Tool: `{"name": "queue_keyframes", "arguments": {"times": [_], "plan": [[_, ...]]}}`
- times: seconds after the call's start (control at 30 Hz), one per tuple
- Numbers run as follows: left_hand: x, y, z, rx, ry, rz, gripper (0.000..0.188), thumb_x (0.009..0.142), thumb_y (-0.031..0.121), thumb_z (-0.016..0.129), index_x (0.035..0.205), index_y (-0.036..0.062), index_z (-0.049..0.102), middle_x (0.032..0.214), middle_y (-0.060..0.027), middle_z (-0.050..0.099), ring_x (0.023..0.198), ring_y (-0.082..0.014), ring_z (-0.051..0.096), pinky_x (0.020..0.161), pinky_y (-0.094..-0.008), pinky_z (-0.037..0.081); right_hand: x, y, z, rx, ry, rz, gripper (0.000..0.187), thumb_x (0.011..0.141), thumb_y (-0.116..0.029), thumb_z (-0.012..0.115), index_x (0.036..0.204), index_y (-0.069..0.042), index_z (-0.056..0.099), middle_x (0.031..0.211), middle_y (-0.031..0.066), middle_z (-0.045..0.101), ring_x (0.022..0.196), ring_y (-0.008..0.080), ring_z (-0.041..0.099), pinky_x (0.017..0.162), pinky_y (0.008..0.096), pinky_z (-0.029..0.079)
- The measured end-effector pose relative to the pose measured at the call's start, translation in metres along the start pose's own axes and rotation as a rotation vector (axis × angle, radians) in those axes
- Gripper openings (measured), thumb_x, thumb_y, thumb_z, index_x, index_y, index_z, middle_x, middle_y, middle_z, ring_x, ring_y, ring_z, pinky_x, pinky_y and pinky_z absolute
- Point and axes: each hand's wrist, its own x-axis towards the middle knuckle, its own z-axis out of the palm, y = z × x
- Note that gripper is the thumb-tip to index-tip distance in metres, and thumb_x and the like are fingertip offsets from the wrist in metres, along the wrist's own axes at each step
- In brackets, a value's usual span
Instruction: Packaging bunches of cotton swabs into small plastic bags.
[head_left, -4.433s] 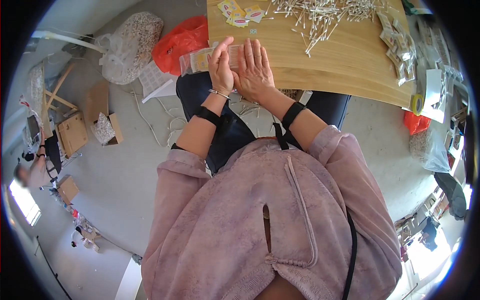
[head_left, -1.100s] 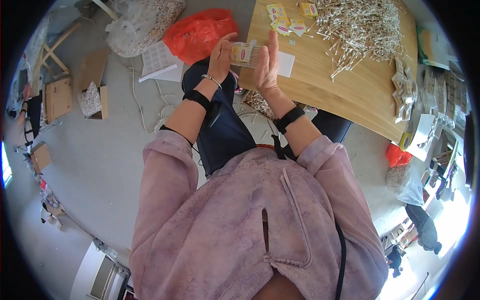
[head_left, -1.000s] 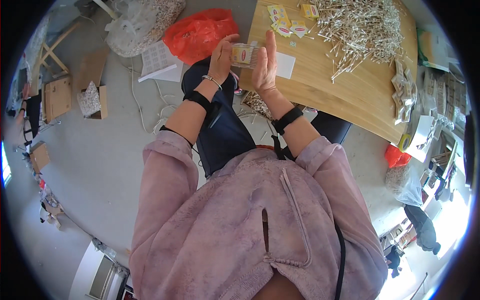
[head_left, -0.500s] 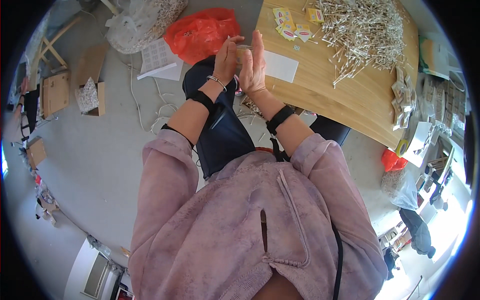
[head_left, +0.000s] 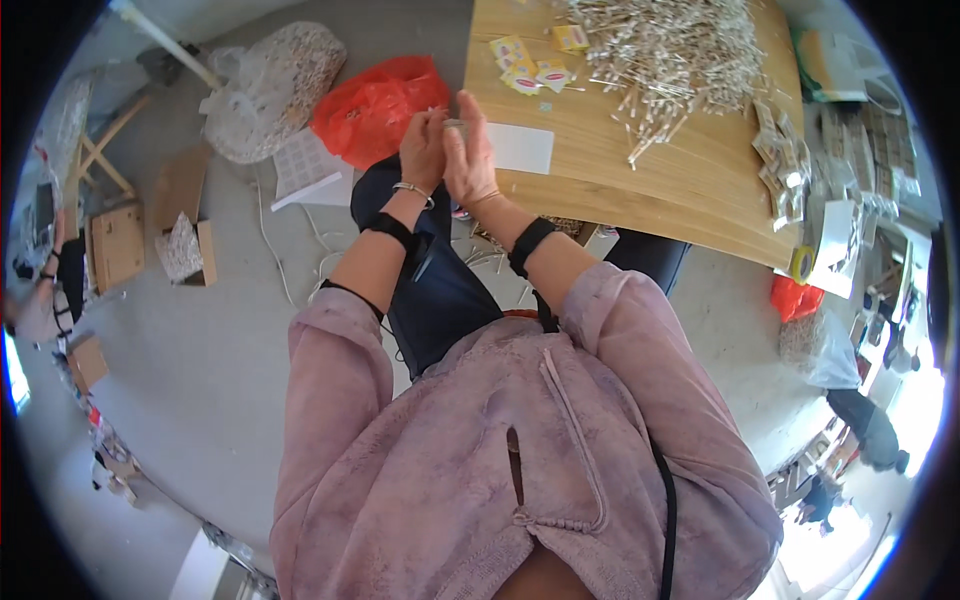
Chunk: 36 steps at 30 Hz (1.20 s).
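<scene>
The left hand point(head_left: 423, 150) and the right hand point(head_left: 470, 158) are pressing together at the near edge of the wooden desk point(head_left: 640, 190), fingers closing around a small pale object point(head_left: 452, 124) between them, just beside a white card point(head_left: 520, 148) lying on the desk.

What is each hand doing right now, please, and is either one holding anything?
Left hand: curled shut, pinching a small pale item at its fingertips.
Right hand: pressed against the left, fingers on the same item; its grip cannot be told.
</scene>
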Motion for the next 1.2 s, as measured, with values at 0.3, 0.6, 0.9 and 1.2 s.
{"name": "queue_keyframes", "arguments": {"times": [0.3, 0.6, 0.9, 1.2], "plan": [[0.010, -0.013, -0.020, -0.669, -0.079, -0.285, 0.021, 0.094, 0.023, 0.045, 0.100, 0.0051, 0.055, 0.100, -0.0065, 0.060, 0.093, -0.0188, 0.057, 0.085, -0.0306, 0.047, -0.001, 0.005, 0.009, -0.245, -0.142, -0.134, 0.060, 0.091, -0.025, 0.046, 0.137, 0.006, 0.024, 0.139, 0.0287, 0.031, 0.133, 0.0433, 0.026, 0.111, 0.0435, 0.022], [0.003, 0.044, -0.010, 0.856, 0.196, 0.394, 0.033, 0.087, 0.018, 0.052, 0.115, 0.0019, 0.048, 0.118, -0.0188, 0.052, 0.111, -0.0356, 0.049, 0.097, -0.0418, 0.039, 0.003, 0.019, -0.061, -0.626, 0.159, -0.121, 0.068, 0.080, -0.028, 0.061, 0.133, 0.003, 0.033, 0.141, 0.0270, 0.027, 0.133, 0.0452, 0.021, 0.108, 0.0538, 0.018], [-0.041, 0.052, 0.063, 0.767, -0.315, 0.639, 0.040, 0.078, 0.009, 0.060, 0.117, 0.0056, 0.049, 0.124, -0.0157, 0.048, 0.120, -0.0356, 0.041, 0.104, -0.0453, 0.032, 0.016, 0.038, -0.174, -0.888, 0.474, 0.302, 0.049, 0.079, -0.028, 0.061, 0.123, -0.010, 0.048, 0.137, 0.0172, 0.033, 0.130, 0.0372, 0.022, 0.106, 0.0511, 0.017], [-0.043, 0.055, 0.068, 0.790, -0.270, 0.644, 0.037, 0.079, 0.012, 0.060, 0.114, 0.0048, 0.051, 0.126, -0.0127, 0.049, 0.121, -0.0321, 0.041, 0.104, -0.0444, 0.032, -0.012, 0.041, -0.164, -0.804, 0.433, -0.008, 0.020, 0.081, -0.010, 0.057, 0.101, -0.008, 0.060, 0.113, 0.0063, 0.054, 0.118, 0.0287, 0.041, 0.103, 0.0460, 0.026]]}}
